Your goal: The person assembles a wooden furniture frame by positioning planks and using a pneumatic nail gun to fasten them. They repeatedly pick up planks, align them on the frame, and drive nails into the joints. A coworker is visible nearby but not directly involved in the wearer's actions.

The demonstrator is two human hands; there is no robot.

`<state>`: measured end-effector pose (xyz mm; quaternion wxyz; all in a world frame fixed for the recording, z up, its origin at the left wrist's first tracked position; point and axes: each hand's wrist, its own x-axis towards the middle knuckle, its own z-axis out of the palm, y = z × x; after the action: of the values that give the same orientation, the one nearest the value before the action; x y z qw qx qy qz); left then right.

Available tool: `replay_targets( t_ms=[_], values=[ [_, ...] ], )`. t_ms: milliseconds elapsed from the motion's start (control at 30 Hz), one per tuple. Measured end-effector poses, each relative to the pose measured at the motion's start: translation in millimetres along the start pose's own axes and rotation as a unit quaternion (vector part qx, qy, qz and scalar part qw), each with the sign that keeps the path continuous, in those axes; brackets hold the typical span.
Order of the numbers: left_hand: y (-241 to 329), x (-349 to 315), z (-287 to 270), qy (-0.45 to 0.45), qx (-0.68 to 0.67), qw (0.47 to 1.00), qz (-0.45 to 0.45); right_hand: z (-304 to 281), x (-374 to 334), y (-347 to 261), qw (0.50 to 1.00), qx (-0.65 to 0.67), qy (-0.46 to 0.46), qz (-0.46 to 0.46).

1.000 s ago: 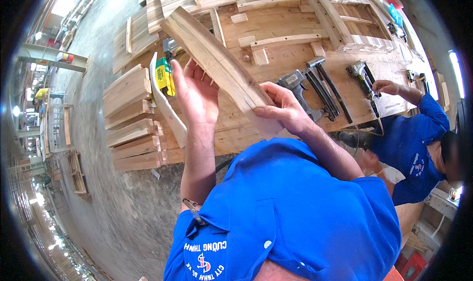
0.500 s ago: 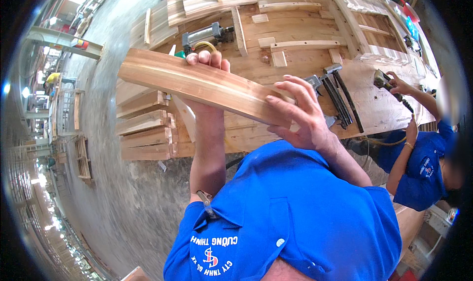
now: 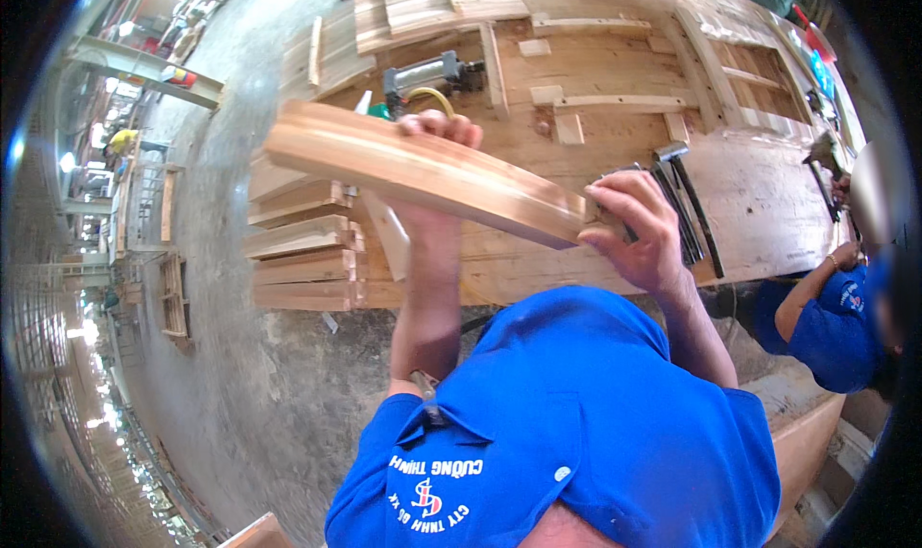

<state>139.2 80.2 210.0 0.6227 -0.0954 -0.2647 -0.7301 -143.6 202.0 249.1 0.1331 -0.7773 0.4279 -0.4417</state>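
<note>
A long, thick wooden board is held up over the workbench, slanting down from left to right. My left hand is closed round it near its middle, the fingers curling over the far edge and the palm beneath. At the board's right end, my right hand pinches the corner between fingertips and thumb. Behind the left hand lies a grey metal cylinder-shaped tool with a yellow hose. Just beyond my right hand rests a nail gun with a long dark magazine, partly hidden by that hand.
Cut boards are stacked at the workbench's left edge, and flat panels lie at the back. Wooden strips and a slatted frame occupy the far right. A co-worker in a blue shirt stands at the right with a tool.
The wooden board and both hands have shifted right in the picture, along with the whole scene. My right hand has slid off the board's upper face to its end. The co-worker's tool has moved right.
</note>
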Motion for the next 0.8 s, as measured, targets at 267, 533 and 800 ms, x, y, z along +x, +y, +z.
replay_targets(
  t_ms=[267, 533, 800],
  values=[
    [-68.3, -2.9, 5.4, 0.174, 0.003, 0.985, -0.014, 36.0, 20.0, -13.1, 0.992, -0.112, -0.061, 0.021],
    [-84.6, 5.3, 27.8, 0.306, 0.475, 0.809, -0.162, 3.0, 19.5, 60.4, 0.992, -0.029, 0.033, 0.118],
    [23.9, -97.9, 28.0, 0.389, 0.475, 0.779, -0.130, -102.1, 85.9, 264.7, 0.894, -0.292, 0.044, 0.338]
  ],
)
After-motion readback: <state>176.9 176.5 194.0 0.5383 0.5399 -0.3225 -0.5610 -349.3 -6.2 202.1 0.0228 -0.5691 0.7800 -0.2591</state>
